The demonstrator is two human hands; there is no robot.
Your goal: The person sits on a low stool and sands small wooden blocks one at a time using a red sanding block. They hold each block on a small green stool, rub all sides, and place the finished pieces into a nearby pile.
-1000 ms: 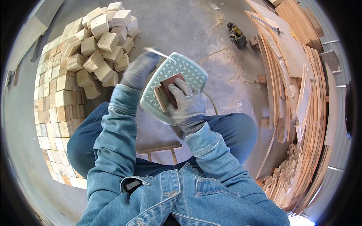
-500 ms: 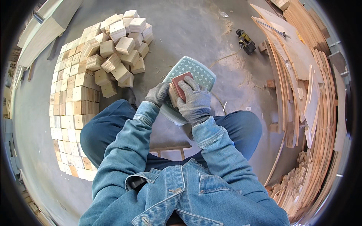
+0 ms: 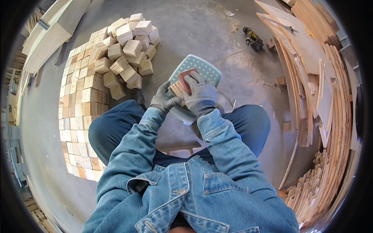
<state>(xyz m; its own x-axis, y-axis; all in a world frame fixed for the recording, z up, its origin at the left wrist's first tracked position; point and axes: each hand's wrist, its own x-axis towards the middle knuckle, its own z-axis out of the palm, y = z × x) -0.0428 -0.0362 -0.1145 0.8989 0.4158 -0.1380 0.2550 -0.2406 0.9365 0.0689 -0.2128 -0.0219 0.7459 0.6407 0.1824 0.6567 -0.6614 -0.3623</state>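
Observation:
Both my hands wear grey knit gloves and meet over a small pale-green plastic step stool (image 3: 211, 72) with a bumpy top, between my knees. A wooden block (image 3: 178, 89) with layered sides rests on the stool. My left hand (image 3: 165, 99) grips its left side, the thumb stretched along the near edge. My right hand (image 3: 201, 95) is closed over a reddish-brown sanding block (image 3: 185, 80), fingers bent on its top, pressing it against the wooden block's right part. The hands and the sanding block cover much of the wooden block.
Left of me stands a neat stack of wooden blocks (image 3: 79, 110), with a loose heap of blocks (image 3: 130, 50) at its far end. A yellow-black cordless drill (image 3: 253, 39) lies on the floor ahead. Long boards (image 3: 330, 112) and thin offcuts line the right side.
My left thumb has swung out along the block's near edge. Both hands, with the sanding block and the wooden block, have shifted slightly away from me. The whole view has moved a little.

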